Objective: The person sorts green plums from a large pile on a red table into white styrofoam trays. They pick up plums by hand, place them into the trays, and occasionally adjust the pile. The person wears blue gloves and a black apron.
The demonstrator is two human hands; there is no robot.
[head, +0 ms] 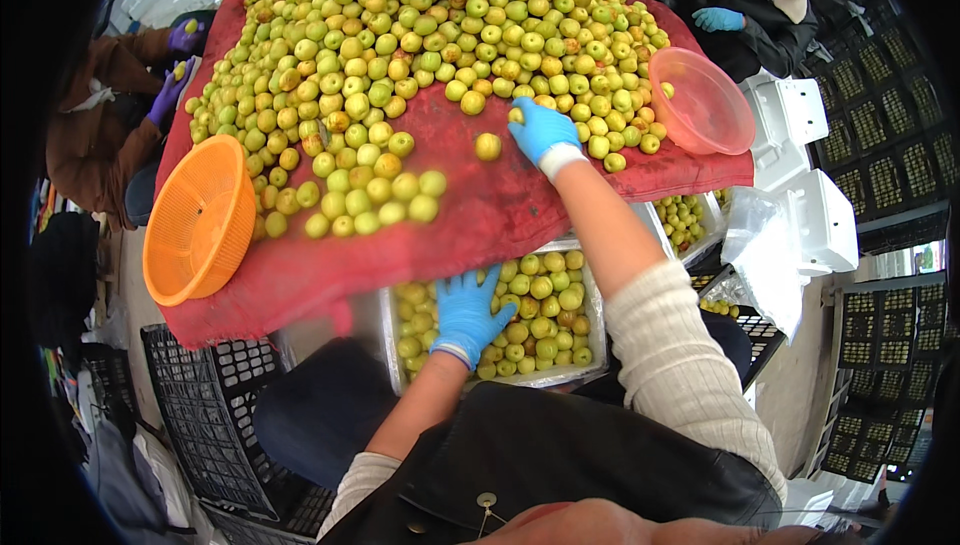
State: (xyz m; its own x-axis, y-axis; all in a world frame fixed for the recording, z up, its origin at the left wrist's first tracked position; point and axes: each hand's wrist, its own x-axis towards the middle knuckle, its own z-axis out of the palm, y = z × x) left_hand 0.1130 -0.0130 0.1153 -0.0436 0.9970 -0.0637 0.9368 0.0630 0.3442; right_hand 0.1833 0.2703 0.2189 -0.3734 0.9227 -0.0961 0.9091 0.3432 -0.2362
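Observation:
A heap of small yellow-green fruit, apparently jujubes (pixel 345 42), covers much of a table with a red cloth (pixel 495 200). My right hand (pixel 546 132), in a blue glove, reaches over the cloth at the heap's near edge. Between its thumb and fingers is one jujube (pixel 516 116), partly covered. A single jujube (pixel 487 147) lies on the cloth just left of that hand. Below the table edge, my left hand (pixel 466 318), also blue-gloved, rests palm down with spread fingers on jujubes in a lined white foam box (pixel 598 320). Whatever lies under its palm is hidden.
An orange plastic basket (pixel 199 222) tilts at the table's left corner. A pink plastic bowl (pixel 709 106) sits at the right. Black crates (pixel 199 410) stand at lower left, white foam boxes (pixel 817 222) at right. Gloved co-workers' hands (pixel 169 91) (pixel 718 19) show on both sides.

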